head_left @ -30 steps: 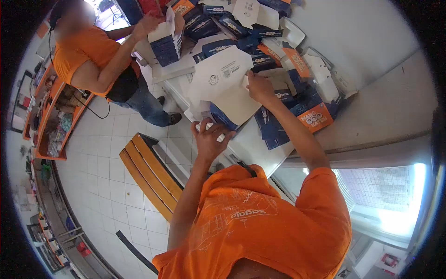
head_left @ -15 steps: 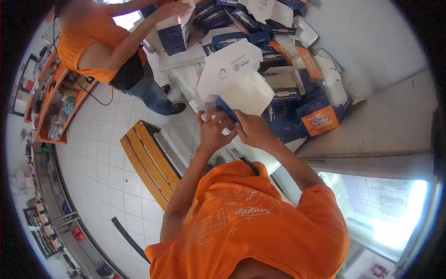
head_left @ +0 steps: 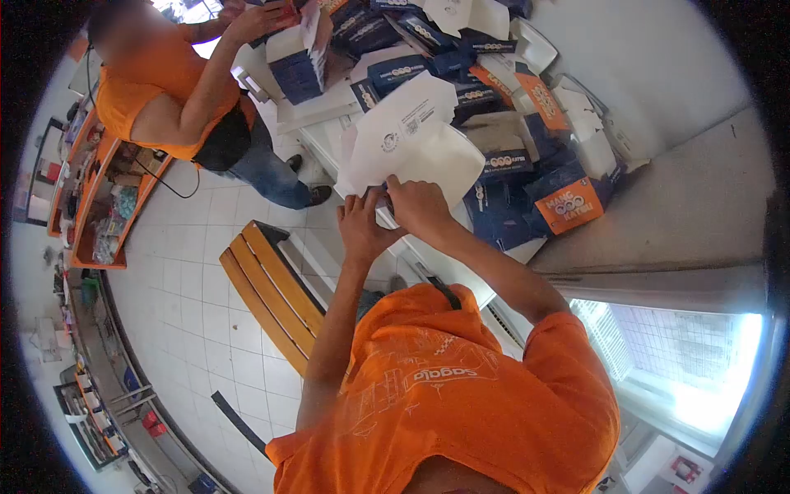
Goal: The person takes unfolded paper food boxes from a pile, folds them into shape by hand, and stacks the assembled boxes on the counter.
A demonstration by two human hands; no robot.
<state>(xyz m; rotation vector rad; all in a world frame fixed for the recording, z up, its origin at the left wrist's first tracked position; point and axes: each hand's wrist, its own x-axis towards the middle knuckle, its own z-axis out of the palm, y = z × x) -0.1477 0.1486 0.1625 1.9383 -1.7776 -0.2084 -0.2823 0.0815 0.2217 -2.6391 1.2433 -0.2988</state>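
A partly folded carton (head_left: 455, 163), white inside with a printed flap, lies at the near edge of the white table. My left hand (head_left: 363, 226) pinches its near left corner between thumb and fingers. Right beside it, my right hand (head_left: 418, 209) grips the same near side, its fingertips almost touching the left ones. The fingers cover the folded part of the corner. Blue boxes with pale lettering (head_left: 504, 162) lie just beyond the carton, to the right.
A co-worker in an orange shirt (head_left: 156, 82) stands at the upper left by a stack of folded boxes (head_left: 296, 76). An orange-printed box (head_left: 569, 207) lies in the pile at right. A wooden bench (head_left: 270, 298) stands on the tiled floor at left.
My right hand has moved from the carton's far right side to its near corner, beside my left hand. The near wall has been folded. The co-worker's hands have moved about the stack.
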